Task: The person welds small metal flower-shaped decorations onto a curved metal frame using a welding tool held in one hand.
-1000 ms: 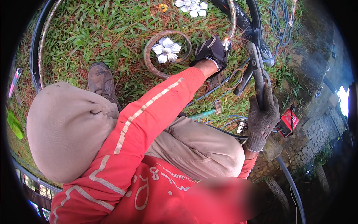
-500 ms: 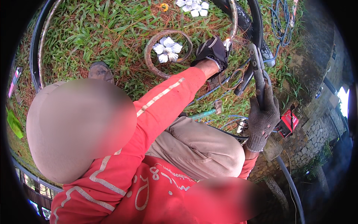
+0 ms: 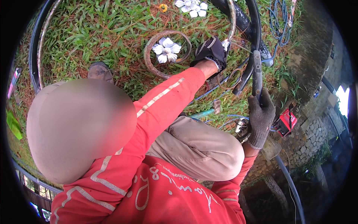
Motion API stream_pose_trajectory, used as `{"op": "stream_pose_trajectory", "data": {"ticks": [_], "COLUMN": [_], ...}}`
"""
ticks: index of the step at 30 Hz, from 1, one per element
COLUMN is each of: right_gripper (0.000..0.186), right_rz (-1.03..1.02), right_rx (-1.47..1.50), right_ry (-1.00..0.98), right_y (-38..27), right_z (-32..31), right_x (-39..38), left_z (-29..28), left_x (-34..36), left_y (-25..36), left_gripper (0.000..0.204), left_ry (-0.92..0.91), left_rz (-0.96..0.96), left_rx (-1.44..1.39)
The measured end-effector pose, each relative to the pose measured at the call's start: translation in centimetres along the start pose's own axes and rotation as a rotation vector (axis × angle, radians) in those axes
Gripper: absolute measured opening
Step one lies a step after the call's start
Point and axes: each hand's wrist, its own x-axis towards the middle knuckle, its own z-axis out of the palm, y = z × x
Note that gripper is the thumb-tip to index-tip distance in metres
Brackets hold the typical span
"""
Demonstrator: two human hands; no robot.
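My left hand [image 3: 210, 53], in a dark padded glove, is closed around the lower end of a rusty curved metal bar [image 3: 234, 18]. A small whitish spot shows at the bar's end beside the glove. My right hand [image 3: 261, 121], in a grey knit glove, grips a welding electrode holder [image 3: 257, 72] that points away from me. From its jaws a thin rod [image 3: 240, 46] runs left toward the bar's end; whether it touches cannot be made out. A rusty scroll-shaped ring [image 3: 150, 61] with a silver metal flower [image 3: 166, 49] inside it lies left of my left hand.
Black curved tubing [image 3: 255, 22] and a thick black pipe [image 3: 242, 22] lie beyond my hands. A hammer [image 3: 203, 114] with a green handle rests near my knee. On the right are a red box [image 3: 286, 122] and blue cable [image 3: 278, 30]. More silver flowers [image 3: 192, 6] lie ahead.
The electrode holder has turned more upright, and my right hand has shifted slightly left. The bright glow at the bar's end has dimmed. My left hand stays almost in place.
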Motion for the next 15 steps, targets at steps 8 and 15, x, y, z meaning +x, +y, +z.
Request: {"op": "stream_pose_trajectory", "data": {"ticks": [8, 15], "right_gripper": [0.05, 0.05], "right_rz": [-0.633, -0.482], "right_rx": [-0.435, -0.326], "right_ry": [0.289, 0.204], "right_y": [-0.8, -0.4], "right_z": [0.2, -0.3], "right_x": [-0.9, -0.5], "left_z": [0.7, 0.9], "left_x": [0.0, -0.3], "left_y": [0.1, -0.4], "left_gripper": [0.053, 0.055], "left_ry": [0.024, 0.03], "left_rz": [-0.01, -0.008], "left_rx": [0.001, 0.0]}}
